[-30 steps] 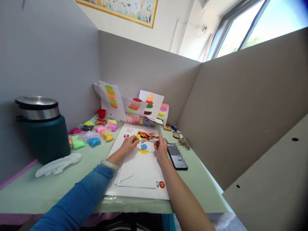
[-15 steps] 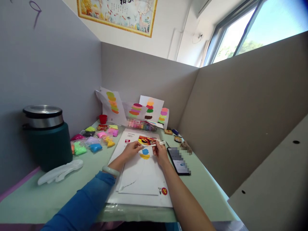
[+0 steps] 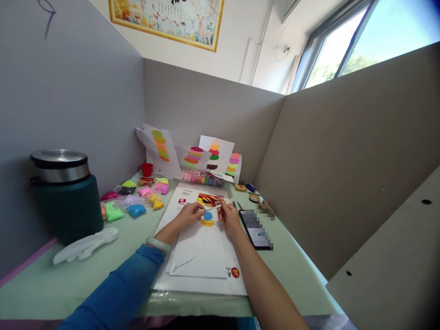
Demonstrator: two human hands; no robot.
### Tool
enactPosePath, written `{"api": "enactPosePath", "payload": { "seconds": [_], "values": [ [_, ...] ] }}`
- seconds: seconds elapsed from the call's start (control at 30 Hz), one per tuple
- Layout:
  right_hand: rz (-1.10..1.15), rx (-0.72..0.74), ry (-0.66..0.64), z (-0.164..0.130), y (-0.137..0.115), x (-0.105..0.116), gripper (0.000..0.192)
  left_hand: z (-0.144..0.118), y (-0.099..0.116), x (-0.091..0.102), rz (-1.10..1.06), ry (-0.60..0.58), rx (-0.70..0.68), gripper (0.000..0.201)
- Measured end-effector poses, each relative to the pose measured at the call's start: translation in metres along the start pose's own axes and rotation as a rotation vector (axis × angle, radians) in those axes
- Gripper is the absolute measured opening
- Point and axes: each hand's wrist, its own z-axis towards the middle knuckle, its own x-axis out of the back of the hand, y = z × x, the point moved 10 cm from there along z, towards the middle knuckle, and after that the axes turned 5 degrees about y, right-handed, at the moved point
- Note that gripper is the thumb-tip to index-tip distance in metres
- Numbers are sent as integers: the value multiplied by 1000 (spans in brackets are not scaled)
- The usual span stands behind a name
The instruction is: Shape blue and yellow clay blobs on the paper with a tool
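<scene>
Both hands hold a slim white stick-like thing (image 3: 215, 207) above the upper part of a white sheet (image 3: 202, 250). My left hand (image 3: 188, 215) pinches its left end between the fingertips. My right hand (image 3: 229, 216) is closed around the other side, and the stick's right end pokes out past the fingers. Its exact kind is too small to tell. On the sheet just below the fingertips lie a blue patch (image 3: 208, 216) and a yellow patch (image 3: 207, 223). The sheet rests on a larger white pad (image 3: 237, 279) with a printed picture near its top.
Left are bags of coloured clay (image 3: 136, 210), a red cup (image 3: 147, 170), a dark green flask (image 3: 68, 206) and white gloves (image 3: 85, 245). A phone (image 3: 255, 231) lies right of my right hand. Painted sheets (image 3: 160, 151) lean on the back partition. Grey partitions (image 3: 343, 146) enclose the table.
The white stick's right end has risen slightly and shifted left, with my right fingers higher on it. My left hand stays almost in place. The sheet and the patches look unchanged.
</scene>
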Motion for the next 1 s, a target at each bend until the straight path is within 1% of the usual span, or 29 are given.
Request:
{"api": "enactPosePath", "payload": {
  "seconds": [0.07,0.17,0.27,0.33,0.43,0.5,0.57,0.67,0.73,0.8,0.87,1.0],
  "values": [
    [-66,-32,-67,-5,2,-11,38,-1,4,-3,43,-31,-24,25],
    [-156,-77,-162,-13,6,-24,40,-3,9,-3,88,-42,-50,25],
    [-185,-60,-196,-15,5,-30,41,-4,13,-5,108,-54,-73,26],
    [-170,-42,-137,-12,3,-24,42,-4,14,-7,122,-67,-82,28],
    [-156,-21,71,-4,0,-1,44,-4,14,-7,139,-75,-72,37],
    [-224,-8,191,-2,-2,14,46,-4,14,-5,158,-59,-68,40],
    [-396,26,253,-2,-7,22,51,-3,15,0,197,-27,-76,39],
    [-818,112,281,-3,-17,24,56,-2,15,3,265,3,-95,36],
    [-1112,133,278,-5,-20,21,52,-2,14,3,303,7,-98,35],
    [-1325,117,280,-6,-20,21,46,-1,12,5,353,37,-85,32],
    [-1428,105,298,-8,-21,22,42,-1,11,13,413,106,-64,29],
    [-1440,154,310,-9,-23,22,40,0,9,31,528,258,-25,31]
  ]
}}
